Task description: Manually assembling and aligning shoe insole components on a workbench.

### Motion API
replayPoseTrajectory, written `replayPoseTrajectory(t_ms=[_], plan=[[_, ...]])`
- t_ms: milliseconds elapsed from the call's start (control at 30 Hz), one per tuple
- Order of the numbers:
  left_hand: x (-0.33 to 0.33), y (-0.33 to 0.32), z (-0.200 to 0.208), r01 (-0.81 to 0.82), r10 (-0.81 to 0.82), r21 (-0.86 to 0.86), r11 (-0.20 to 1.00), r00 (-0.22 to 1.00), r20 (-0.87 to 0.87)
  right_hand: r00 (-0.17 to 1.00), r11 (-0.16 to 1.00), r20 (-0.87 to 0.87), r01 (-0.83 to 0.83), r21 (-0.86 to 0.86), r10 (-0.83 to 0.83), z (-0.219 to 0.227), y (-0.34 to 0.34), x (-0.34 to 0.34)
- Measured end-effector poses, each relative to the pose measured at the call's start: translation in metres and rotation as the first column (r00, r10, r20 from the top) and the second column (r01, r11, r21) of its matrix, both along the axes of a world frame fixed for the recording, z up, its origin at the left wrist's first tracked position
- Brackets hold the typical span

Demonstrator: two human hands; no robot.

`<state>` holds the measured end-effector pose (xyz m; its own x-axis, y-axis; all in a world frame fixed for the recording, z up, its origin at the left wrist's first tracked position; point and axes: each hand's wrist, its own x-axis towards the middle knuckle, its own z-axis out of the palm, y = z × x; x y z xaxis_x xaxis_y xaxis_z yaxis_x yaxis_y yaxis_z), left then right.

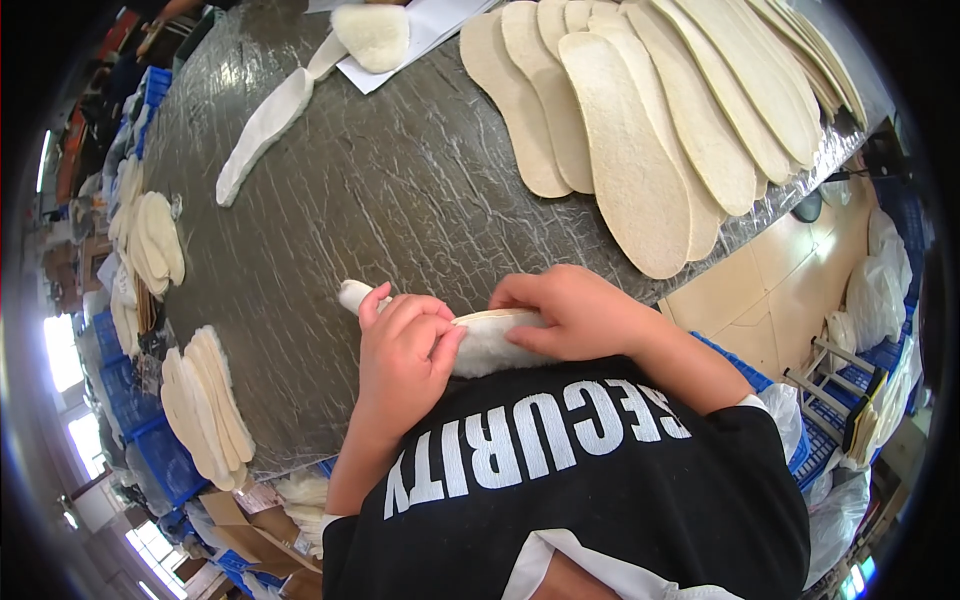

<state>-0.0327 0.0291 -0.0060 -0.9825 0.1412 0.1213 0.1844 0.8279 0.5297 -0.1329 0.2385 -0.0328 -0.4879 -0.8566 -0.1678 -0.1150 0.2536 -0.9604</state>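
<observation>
Close to my chest, at the near edge of the table, both hands grip a white fleece insole (488,346). It is tipped on edge, with its fluffy side toward me and a thin beige rim on top. My left hand (405,345) is closed on its left part, and a white end sticks out beyond those fingers. My right hand (575,315) pinches the right end between thumb and curled fingers. Part of the insole is hidden behind the left hand. A fanned pile of beige insoles (630,150) lies ahead on the right.
The dark, wrinkled table covering (380,200) spreads ahead. Farther off lie a fluffy white piece (372,38), white paper (432,28) and a long white insole (262,135). More insoles (205,405) sit along the left edge. Blue crates (165,460) stand left; a metal-framed stool (840,390) stands right.
</observation>
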Motion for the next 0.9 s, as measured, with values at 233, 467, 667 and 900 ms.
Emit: replayPoseTrajectory(t_ms=[233,467,667,900], plan=[[-0.003,-0.01,0.01,0.041,-0.042,0.005,0.999,0.994,0.097,0.965,0.994,-0.26,-0.012,0.109,0.04,0.002,-0.021,0.004],[-0.001,-0.02,0.01,0.06,-0.061,0.015,0.998,0.991,0.116,0.974,0.994,-0.223,-0.013,0.105,0.037,0.0,-0.021,0.003],[-0.004,-0.015,0.007,0.025,-0.026,0.02,0.999,0.996,0.085,0.973,1.0,-0.23,0.009,-0.005,-0.01,-0.009,-0.018,0.005],[-0.008,-0.011,0.001,0.036,-0.036,0.004,0.999,0.999,0.001,0.924,0.992,-0.372,-0.046,0.118,0.087,0.007,-0.029,0.0]])
